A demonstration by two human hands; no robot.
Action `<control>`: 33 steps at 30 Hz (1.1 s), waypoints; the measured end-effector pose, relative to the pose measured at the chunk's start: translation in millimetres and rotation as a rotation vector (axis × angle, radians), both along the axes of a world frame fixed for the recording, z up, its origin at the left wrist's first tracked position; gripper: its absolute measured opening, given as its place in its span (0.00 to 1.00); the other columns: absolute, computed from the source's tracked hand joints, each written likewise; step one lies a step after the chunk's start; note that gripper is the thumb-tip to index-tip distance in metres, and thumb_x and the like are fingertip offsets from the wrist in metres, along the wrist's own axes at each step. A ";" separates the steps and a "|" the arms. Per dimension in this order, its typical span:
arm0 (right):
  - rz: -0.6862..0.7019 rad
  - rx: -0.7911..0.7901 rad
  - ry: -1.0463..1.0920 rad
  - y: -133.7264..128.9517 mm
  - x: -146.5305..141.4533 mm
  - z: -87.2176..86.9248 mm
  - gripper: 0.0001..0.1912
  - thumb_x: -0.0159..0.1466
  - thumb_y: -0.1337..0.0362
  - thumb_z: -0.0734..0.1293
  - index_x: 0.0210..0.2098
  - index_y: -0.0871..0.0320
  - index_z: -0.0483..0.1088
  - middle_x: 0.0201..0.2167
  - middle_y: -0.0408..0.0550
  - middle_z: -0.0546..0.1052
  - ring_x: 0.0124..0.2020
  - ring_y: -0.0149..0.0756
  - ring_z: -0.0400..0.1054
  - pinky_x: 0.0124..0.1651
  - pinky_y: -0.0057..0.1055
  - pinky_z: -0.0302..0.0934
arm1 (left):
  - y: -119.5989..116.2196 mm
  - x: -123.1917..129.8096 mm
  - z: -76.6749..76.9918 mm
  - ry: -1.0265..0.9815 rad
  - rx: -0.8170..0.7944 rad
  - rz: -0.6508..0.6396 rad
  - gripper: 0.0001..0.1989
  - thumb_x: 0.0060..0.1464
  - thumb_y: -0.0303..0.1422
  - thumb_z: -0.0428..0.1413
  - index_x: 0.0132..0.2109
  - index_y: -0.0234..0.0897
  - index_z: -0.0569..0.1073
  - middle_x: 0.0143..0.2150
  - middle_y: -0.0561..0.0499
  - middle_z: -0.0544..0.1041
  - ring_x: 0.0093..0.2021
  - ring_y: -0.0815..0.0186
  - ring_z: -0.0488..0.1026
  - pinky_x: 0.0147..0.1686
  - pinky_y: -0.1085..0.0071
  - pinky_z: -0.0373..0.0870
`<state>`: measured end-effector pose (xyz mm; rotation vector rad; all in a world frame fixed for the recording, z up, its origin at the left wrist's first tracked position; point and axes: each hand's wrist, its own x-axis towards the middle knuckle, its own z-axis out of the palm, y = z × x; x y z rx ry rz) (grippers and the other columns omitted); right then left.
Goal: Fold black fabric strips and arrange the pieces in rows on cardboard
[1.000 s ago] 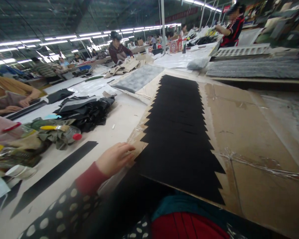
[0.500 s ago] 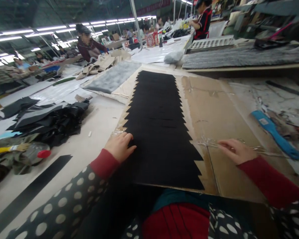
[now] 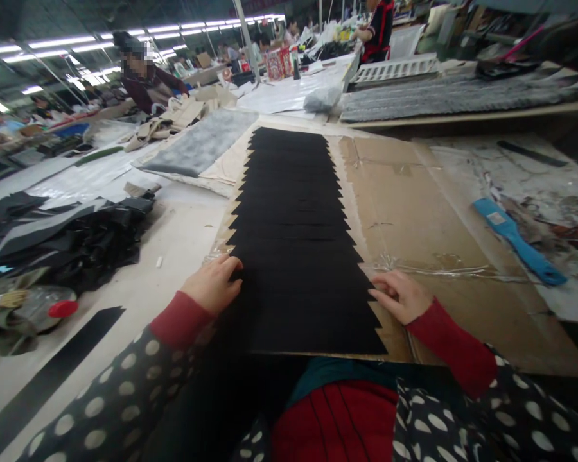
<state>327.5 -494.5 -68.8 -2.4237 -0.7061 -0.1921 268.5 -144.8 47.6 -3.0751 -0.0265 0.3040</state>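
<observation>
Overlapping black strips [image 3: 293, 244] lie in a long stack on a cardboard sheet [image 3: 409, 224], their pointed ends forming zigzag edges on both sides. At the stack's left edge, my left hand [image 3: 215, 282] has its thumb and fingers closed towards each other at a strip's end. My right hand [image 3: 401, 295] is at the right edge, thumb and fingertips closed at a strip's pointed end. A single black strip [image 3: 58, 366] lies on the table to the left of my left sleeve.
Crumpled black pieces [image 3: 87, 237] are heaped at the left, near a bottle with a red cap [image 3: 62, 308]. A blue-handled tool [image 3: 520, 240] lies at the right. Grey padding [image 3: 202, 141] is behind the stack. People [image 3: 147, 74] stand farther back.
My right hand has moved left from over the bare cardboard to the stack's right edge. My left hand stays at the left edge. The whole view has shifted slightly.
</observation>
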 end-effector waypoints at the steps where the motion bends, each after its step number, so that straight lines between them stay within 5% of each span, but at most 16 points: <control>1: -0.009 0.013 0.018 1.7 -0.3 -0.4 0.10 0.56 0.60 0.60 0.33 0.60 0.68 0.24 0.45 0.67 0.22 0.29 0.59 0.27 0.28 0.57 | 0.9 0.0 -0.1 0.000 -0.007 0.002 0.13 0.47 0.32 0.46 0.41 0.34 0.67 0.40 0.45 0.68 0.40 0.62 0.68 0.42 0.66 0.64; 21: -0.030 0.084 0.066 13.4 -3.5 2.4 0.09 0.57 0.62 0.60 0.33 0.59 0.69 0.25 0.45 0.68 0.21 0.27 0.58 0.27 0.27 0.57 | 12.9 -2.1 -2.3 -0.068 -0.123 0.017 0.14 0.47 0.39 0.47 0.39 0.37 0.67 0.38 0.48 0.69 0.35 0.64 0.68 0.37 0.67 0.65; 28: 0.007 0.061 0.055 0.2 -11.6 5.1 0.11 0.57 0.59 0.60 0.32 0.60 0.69 0.24 0.44 0.66 0.21 0.27 0.59 0.26 0.27 0.56 | 31.8 -31.1 14.5 -0.146 -0.186 0.155 0.16 0.48 0.43 0.46 0.39 0.36 0.68 0.35 0.49 0.69 0.31 0.66 0.67 0.36 0.67 0.64; 33: 0.024 0.062 0.069 -0.2 -23.0 -4.4 0.13 0.58 0.56 0.60 0.33 0.59 0.69 0.23 0.44 0.66 0.20 0.27 0.58 0.25 0.28 0.56 | 20.1 -51.3 10.1 -0.071 -0.245 0.139 0.15 0.48 0.42 0.48 0.38 0.36 0.68 0.33 0.50 0.68 0.31 0.67 0.67 0.33 0.70 0.64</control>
